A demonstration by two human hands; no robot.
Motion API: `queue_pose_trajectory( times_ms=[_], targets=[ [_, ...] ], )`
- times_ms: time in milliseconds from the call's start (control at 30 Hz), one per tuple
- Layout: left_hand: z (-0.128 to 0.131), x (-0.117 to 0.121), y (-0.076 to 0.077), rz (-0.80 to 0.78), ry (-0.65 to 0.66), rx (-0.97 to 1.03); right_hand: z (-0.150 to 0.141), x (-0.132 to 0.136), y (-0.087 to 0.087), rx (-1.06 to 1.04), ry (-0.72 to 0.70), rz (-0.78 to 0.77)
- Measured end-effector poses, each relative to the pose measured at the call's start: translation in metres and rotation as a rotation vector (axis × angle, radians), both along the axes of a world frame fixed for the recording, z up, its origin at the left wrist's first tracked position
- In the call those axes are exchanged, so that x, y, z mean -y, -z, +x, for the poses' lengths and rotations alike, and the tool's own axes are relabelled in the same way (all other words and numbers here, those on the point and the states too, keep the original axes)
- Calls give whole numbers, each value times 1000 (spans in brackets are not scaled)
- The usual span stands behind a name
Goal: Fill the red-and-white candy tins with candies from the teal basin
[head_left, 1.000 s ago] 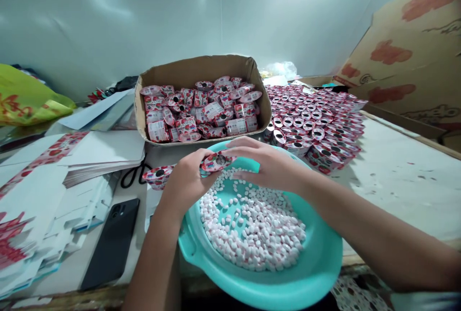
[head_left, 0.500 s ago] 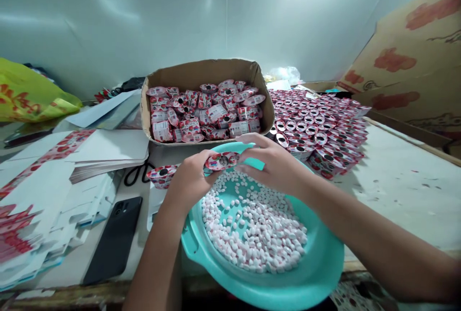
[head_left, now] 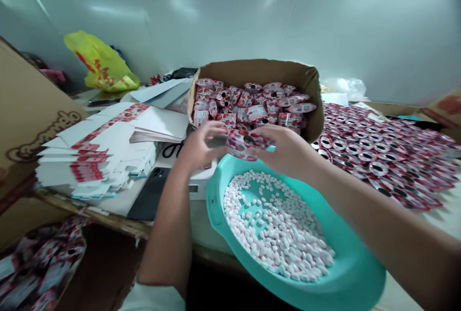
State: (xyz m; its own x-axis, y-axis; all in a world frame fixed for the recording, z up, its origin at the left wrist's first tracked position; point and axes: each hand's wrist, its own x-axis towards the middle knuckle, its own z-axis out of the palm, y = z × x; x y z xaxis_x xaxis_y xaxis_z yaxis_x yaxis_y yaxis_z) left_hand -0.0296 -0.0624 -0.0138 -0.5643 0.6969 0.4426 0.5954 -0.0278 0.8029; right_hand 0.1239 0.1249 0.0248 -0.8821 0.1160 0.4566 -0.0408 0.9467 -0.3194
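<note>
My left hand [head_left: 199, 146] and my right hand [head_left: 288, 151] meet above the far rim of a teal basin [head_left: 345, 272] and together grip a small red and white candy container [head_left: 245, 143]. The fingers of both hands are curled round it. White and pink candies [head_left: 275, 227] cover the basin's bottom. Just behind my hands stands a cardboard box [head_left: 259, 71] filled with the same red containers.
Rows of red containers [head_left: 389, 152] cover the table to the right. Stacks of flat white cartons [head_left: 97, 157] lie at the left, with a black phone [head_left: 148, 200] beside them. A yellow bag [head_left: 101, 65] sits at the back left, and a box of containers [head_left: 39, 265] below the table edge.
The view has swung to the left and down. My hands stay together on the container and have lifted it slightly toward the cardboard box.
</note>
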Motion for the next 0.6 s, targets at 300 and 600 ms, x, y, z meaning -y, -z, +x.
queue_pose_trajectory(
  times_ms=[300,600],
  targets=[
    [-66,54,33,149,-402,183,-35,14,-5,-69,-35,-40],
    [-54,45,42,-336,-158,45,-26,12,7,107,-3,40]
  ],
)
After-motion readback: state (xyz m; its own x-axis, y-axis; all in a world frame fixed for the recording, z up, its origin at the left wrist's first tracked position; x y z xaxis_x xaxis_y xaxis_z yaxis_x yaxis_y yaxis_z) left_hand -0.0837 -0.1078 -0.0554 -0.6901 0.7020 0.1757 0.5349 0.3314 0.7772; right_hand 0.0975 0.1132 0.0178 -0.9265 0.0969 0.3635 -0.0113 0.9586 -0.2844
